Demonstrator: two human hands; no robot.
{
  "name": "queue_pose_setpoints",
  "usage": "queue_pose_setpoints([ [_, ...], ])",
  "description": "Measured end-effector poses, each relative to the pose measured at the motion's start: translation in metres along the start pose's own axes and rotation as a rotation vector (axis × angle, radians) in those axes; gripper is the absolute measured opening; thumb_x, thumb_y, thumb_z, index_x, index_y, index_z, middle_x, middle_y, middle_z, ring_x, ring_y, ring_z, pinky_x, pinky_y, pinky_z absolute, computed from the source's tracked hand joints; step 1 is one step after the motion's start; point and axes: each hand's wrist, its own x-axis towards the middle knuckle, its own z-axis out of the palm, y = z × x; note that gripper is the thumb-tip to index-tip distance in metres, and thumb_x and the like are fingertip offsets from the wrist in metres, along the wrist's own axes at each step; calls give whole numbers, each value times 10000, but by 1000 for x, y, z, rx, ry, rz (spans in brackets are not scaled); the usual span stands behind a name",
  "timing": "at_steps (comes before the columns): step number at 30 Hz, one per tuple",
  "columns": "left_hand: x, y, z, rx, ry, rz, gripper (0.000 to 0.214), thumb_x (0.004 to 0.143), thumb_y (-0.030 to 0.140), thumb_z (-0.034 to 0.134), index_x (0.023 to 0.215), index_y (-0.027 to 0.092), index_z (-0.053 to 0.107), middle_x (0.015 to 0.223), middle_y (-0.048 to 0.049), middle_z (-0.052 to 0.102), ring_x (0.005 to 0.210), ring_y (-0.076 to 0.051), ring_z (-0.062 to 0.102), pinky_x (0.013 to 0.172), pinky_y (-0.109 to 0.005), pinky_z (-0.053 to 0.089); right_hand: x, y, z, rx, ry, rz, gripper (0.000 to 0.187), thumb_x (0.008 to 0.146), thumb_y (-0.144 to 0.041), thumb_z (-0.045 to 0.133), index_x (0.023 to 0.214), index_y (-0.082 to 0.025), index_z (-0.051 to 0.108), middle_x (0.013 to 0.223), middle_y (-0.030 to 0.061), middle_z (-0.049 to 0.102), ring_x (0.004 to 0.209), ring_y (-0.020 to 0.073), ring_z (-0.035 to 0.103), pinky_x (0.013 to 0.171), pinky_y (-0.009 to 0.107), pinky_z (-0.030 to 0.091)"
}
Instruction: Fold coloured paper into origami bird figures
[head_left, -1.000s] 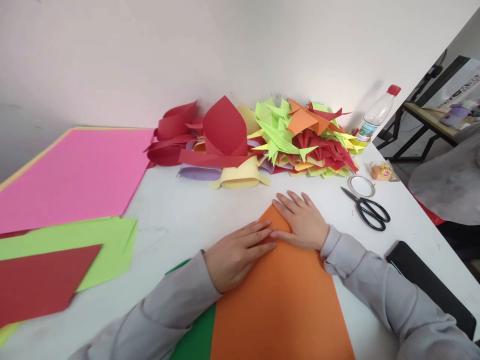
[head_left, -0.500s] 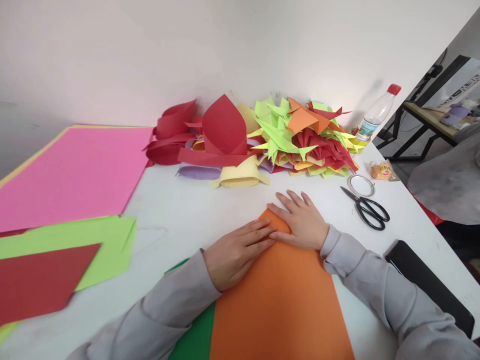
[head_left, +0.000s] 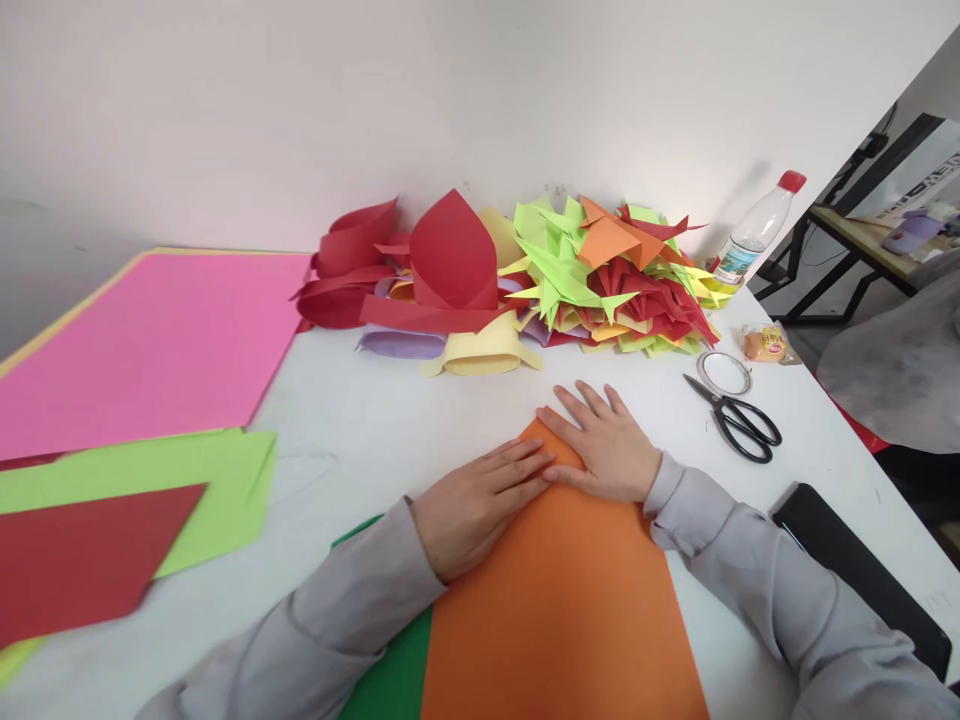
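Fingers (head_left: 517, 475) on orange paper (head_left: 559, 610), long axis wallward

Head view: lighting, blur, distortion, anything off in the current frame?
Head view: soft light, the bottle casting a faint shadow on the wall; head view: left hand, right hand and scissors reasonably sharp, red sheet at left softer; head view: pink sheet looks stretched, probably wide-angle; head view: no strong glare on the orange sheet.
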Motion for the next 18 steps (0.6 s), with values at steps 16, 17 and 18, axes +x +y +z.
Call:
queue_pose_setpoints([
  [16, 0, 1, -1, -26, 5, -20, 606, 894, 91, 331, 1482, 200, 237, 1392, -123, 514, 1408, -245, 276, 1112, -495, 349, 0, -1, -2, 3, 1, 5, 709, 895, -665, 339, 1467, -247, 313, 1549, 104, 254, 1402, 373, 209, 1094, 609, 181],
  [17, 0, 1, -1, -29, 3, -22, 604, 894, 94, 333, 1481, 202, 242, 1393, -122, 513, 1407, -246, 280, 1111, -496, 351, 0, -1, -2, 6, 2, 6, 708, 895, -666, 336, 1467, -248, 314, 1548, 102, 257, 1402, 373, 209, 1095, 608, 180],
  [18, 0, 1, -1, -31, 0, -24, 600, 894, 98, 336, 1479, 205, 249, 1395, -120, 511, 1405, -246, 284, 1111, -494, 353, 0, -1, -2, 8, 3, 7, 707, 895, -666, 334, 1466, -249, 315, 1547, 101, 260, 1401, 373, 210, 1096, 608, 179],
])
